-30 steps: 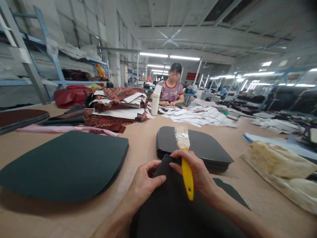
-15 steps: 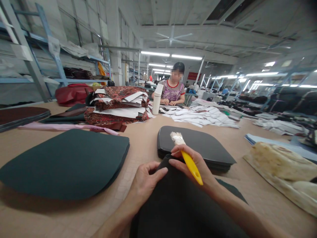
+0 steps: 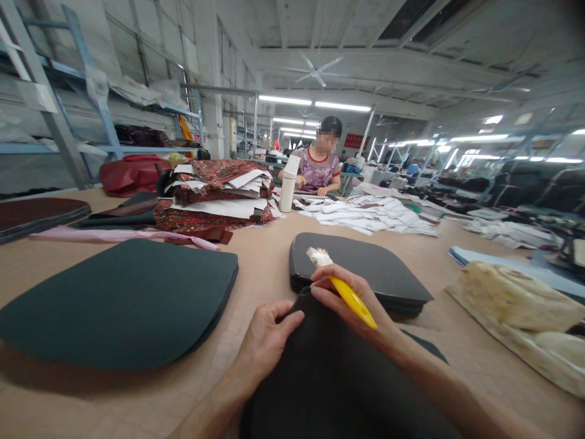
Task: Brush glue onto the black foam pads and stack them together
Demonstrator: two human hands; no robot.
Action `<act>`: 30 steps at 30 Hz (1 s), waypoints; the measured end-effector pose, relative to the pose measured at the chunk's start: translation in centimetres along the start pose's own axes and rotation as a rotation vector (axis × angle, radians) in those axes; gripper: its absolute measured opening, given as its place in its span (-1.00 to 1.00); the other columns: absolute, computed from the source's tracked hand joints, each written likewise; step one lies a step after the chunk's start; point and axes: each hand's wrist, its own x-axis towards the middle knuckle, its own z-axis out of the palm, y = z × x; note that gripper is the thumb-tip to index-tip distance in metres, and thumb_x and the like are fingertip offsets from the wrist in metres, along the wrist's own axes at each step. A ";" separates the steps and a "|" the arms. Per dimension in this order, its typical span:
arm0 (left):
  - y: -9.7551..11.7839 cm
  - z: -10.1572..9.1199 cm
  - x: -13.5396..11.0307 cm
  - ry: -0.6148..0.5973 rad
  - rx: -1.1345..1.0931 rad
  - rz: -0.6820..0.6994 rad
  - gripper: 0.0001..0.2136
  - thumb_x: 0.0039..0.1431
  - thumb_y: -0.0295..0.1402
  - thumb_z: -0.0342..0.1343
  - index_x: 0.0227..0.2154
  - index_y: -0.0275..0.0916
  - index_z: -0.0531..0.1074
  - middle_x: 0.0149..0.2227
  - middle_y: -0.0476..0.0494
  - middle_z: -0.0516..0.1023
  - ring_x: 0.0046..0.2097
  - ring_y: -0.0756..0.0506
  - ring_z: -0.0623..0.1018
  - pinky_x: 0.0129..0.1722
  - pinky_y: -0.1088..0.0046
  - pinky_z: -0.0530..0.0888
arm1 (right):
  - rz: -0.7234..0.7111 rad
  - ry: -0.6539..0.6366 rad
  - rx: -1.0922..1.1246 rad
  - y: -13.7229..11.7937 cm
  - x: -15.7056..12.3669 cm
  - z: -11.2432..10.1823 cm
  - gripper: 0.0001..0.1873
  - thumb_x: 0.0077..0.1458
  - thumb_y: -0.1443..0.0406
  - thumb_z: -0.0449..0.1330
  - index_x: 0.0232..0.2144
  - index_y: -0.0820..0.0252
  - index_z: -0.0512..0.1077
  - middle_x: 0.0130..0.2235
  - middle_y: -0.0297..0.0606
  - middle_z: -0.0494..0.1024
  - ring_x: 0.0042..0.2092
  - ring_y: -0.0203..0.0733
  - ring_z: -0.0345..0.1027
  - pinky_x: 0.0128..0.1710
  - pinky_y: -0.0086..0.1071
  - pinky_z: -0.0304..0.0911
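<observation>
A dark panel of sheet material (image 3: 329,378) is close in front of me, its narrow top end between my two hands. My left hand (image 3: 269,332) pinches its left edge, thumb on top and fingers underneath. My right hand (image 3: 351,299) touches the right side of that end with thumb and fingertips, while also holding a brush (image 3: 351,302) with a yellow handle and white-caked bristles pointing away from me. Just beyond the hands lies a stack of black curved panels (image 3: 356,262). To the left rests a stack of dark green panels (image 3: 123,299).
Patterned red fabric and white sheets are piled (image 3: 214,195) at the back, beside a white bottle (image 3: 287,189). White strips (image 3: 370,213) spread right of it. Across the table sits a person (image 3: 322,161). A stained, cream-coloured bundle (image 3: 516,305) lies at right.
The brush in my right hand has tilted, its bristles shifting slightly left. My left hand keeps its pinch on the panel. The person across the table has moved their hands.
</observation>
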 end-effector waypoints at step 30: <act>-1.1 -1.3 0.8 0.149 -0.073 -0.068 -0.61 -0.21 -0.05 0.29 -0.44 -0.29 0.49 -0.43 -0.09 0.56 -0.45 -0.07 0.51 -0.45 0.45 0.44 | 0.232 0.032 -0.462 3.2 -10.1 -13.0 -0.50 -0.10 0.07 0.27 -0.09 0.06 0.39 -0.20 -0.19 0.49 -0.18 -0.03 0.40 -0.20 -0.24 0.34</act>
